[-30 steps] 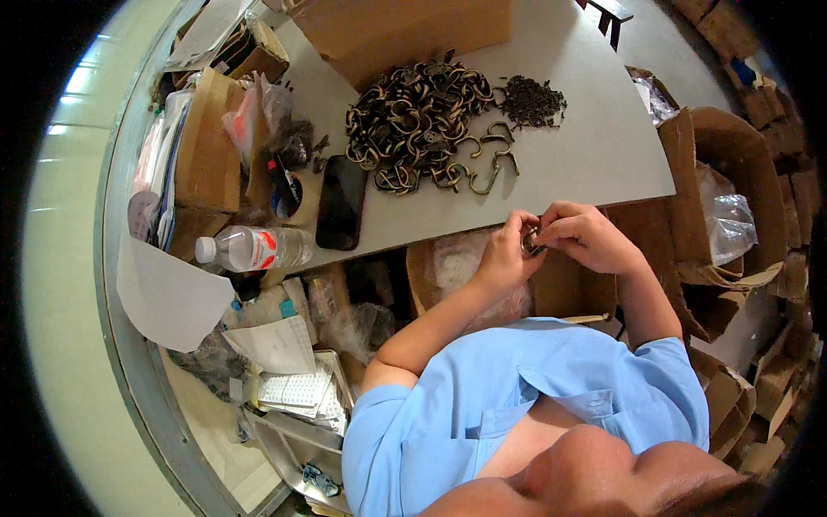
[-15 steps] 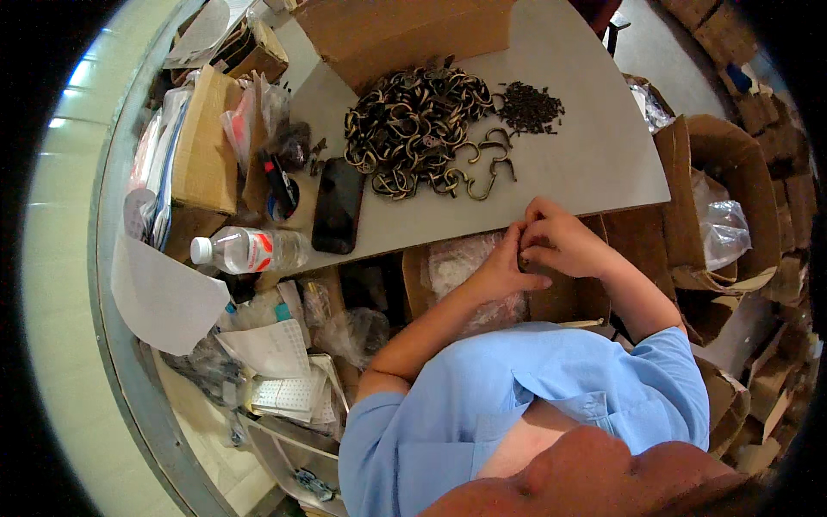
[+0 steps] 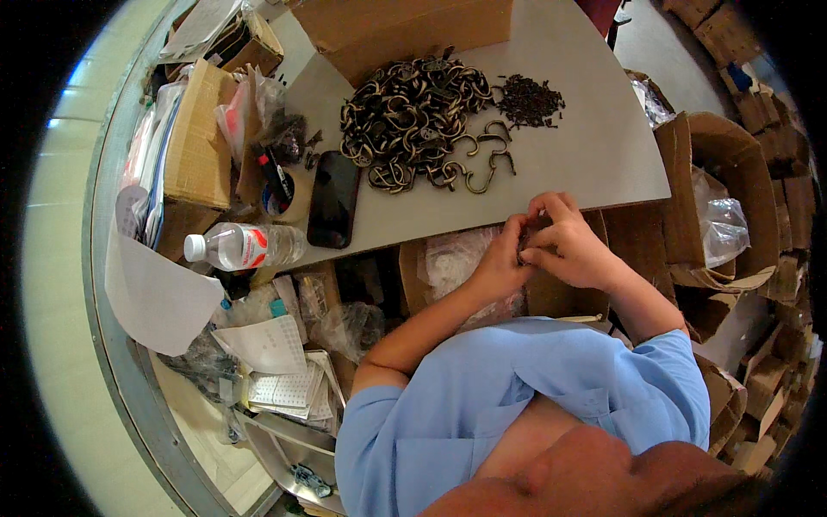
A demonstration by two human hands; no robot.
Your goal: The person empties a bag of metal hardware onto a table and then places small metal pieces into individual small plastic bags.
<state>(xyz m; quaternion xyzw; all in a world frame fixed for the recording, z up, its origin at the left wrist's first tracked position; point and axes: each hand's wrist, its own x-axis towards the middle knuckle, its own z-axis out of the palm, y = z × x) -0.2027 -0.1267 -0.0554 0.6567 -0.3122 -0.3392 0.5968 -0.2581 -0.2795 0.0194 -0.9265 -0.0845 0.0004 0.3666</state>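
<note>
Just off the near edge of the table, my left hand and my right hand meet with their fingertips together. Both are closed around something small and dark, mostly covered by the fingers, so its kind cannot be made out. Beyond them on the tabletop lies a heap of bronze-coloured curved metal hooks. A few loose hooks are spread at the heap's near right side, closest to my hands. To the right of the heap is a small pile of dark screws.
A cardboard box stands behind the heap. Left of it lie a black phone, a water bottle and a tape roll holding a red-and-black marker. Below the table edge is an open carton with plastic bags; another carton stands right.
My left thumb, stretched out before, has drawn in, and its fingers now close against the right hand's. The right hand has turned slightly. The hooks and screws keep their arrangement.
</note>
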